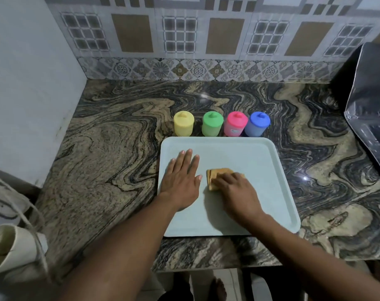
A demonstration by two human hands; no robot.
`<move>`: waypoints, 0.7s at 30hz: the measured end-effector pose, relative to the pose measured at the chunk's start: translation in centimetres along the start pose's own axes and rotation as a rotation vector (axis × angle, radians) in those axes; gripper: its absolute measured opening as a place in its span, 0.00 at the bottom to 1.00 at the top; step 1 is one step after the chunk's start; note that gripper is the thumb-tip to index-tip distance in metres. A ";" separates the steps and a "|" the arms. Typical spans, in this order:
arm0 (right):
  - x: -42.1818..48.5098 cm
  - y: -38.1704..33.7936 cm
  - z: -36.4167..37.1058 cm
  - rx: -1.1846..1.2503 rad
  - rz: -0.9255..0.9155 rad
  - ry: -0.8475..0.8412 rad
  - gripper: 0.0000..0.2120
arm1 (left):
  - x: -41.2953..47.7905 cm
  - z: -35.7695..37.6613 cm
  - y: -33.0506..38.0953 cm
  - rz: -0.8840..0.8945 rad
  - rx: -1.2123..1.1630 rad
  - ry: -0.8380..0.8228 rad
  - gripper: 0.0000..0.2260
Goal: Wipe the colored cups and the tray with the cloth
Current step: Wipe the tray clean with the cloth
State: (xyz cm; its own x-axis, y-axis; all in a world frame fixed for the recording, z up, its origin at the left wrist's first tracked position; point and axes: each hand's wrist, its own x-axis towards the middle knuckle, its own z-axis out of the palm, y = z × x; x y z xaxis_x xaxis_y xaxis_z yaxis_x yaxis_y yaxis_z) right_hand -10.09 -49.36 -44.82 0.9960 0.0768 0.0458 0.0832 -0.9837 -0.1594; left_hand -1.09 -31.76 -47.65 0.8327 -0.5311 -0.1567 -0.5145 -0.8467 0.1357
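A pale blue tray [256,161] lies flat on the marbled counter. My left hand [181,178] rests palm down on its left part, fingers spread, holding nothing. My right hand [236,191] presses on a folded orange cloth [215,173] near the tray's middle; most of the cloth is hidden under the hand. Behind the tray's far edge stand a yellow cup [183,124], a green cup [212,124], a pink cup [235,124] and a blue cup [256,124] in a row, each with a lid.
The counter [110,161] ends at a white wall on the left and a tiled wall behind. A dark shiny cover [371,118] lies over something at the right. A cream cup [8,246] and cords sit at the lower left.
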 end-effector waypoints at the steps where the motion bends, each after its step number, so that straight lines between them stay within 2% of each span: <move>1: -1.9 -0.3 0.0 -0.003 -0.054 0.018 0.18 | -0.1 0.0 -0.1 0.003 0.012 -0.003 0.28; 4: -6.8 -0.3 -0.6 0.079 -0.156 -0.088 0.21 | -0.2 -0.4 -0.1 0.000 0.014 -0.040 0.28; 6: -9.0 -0.1 -1.6 0.143 -0.200 -0.260 0.23 | -0.2 -0.7 0.2 -0.022 0.018 -0.070 0.28; 9: -8.3 1.7 -4.4 0.331 -0.103 -0.404 0.21 | -0.2 -1.5 1.1 -0.087 0.037 -0.093 0.28; 10: -7.5 2.7 -5.8 0.457 -0.045 -0.421 0.18 | -0.5 -1.7 1.9 -0.115 0.029 -0.076 0.29; 12: -4.9 5.4 -8.1 0.591 0.046 -0.302 0.14 | -1.4 -1.8 4.1 -0.148 -0.038 -0.026 0.29; 15: 0.8 9.9 -9.4 0.401 0.161 0.035 0.15 | -3.0 -0.7 8.3 -0.120 -0.111 -0.052 0.30; 16: 2.6 11.0 -9.3 0.321 0.195 0.077 0.17 | -3.5 -0.1 9.3 -0.115 -0.106 -0.085 0.31; 18: 4.8 12.5 -8.3 0.182 0.215 0.002 0.18 | -3.9 0.9 10.4 -0.138 -0.079 -0.118 0.31; 21: 3.9 12.6 -5.9 0.089 0.132 -0.261 0.21 | -3.8 0.9 10.5 -0.160 -0.070 -0.125 0.31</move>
State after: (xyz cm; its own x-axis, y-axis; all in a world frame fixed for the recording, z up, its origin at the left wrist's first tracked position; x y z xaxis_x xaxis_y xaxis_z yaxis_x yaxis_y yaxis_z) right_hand -5.37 -62.37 -40.84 0.9723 0.0000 -0.2336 -0.0562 -0.9706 -0.2339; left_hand -9.84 -38.68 -46.55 0.8687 -0.3934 -0.3010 -0.3584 -0.9187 0.1663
